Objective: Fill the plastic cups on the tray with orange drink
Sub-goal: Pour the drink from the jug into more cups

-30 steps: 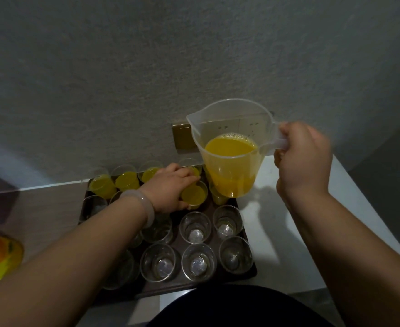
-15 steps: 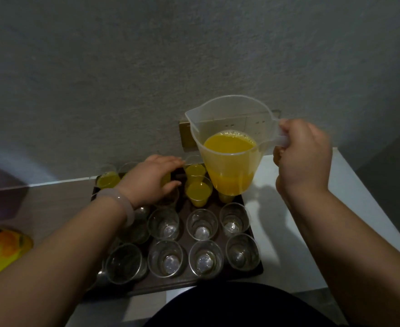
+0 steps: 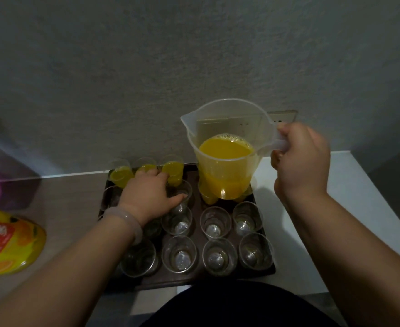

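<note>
Wall (image 3: 194, 55), grey and rough, filled the upper half of the view, and a pale counter (image 3: 340, 197) ran below it. On the counter sat a dark tray (image 3: 217, 279), near the centre. A clear plastic pitcher (image 3: 227, 182) hung above the tray's 1 o'clock corner, roughly upright, spout toward 9 o'clock, about half full of orange drink (image 3: 226, 151). A yellow packet (image 3: 8, 246) with a red label lay on the counter at 9 o'clock of the tray (its print was too blurred to read). The right hand (image 3: 300, 161) was closed round the pitcher's handle on the 3 o'clock side. The left hand (image 3: 147, 194) reached over the tray's 10 o'clock part, fingers and thumb curled about an empty cup (image 3: 182, 188) in the second row. Three filled cups (image 3: 173, 172) stood along the 12 o'clock edge, with more partly hidden behind the pitcher. Empty cups (image 3: 215, 223) stood in the two rows toward 6 o'clock. A pale bracelet (image 3: 128, 220) circled the left wrist
</note>
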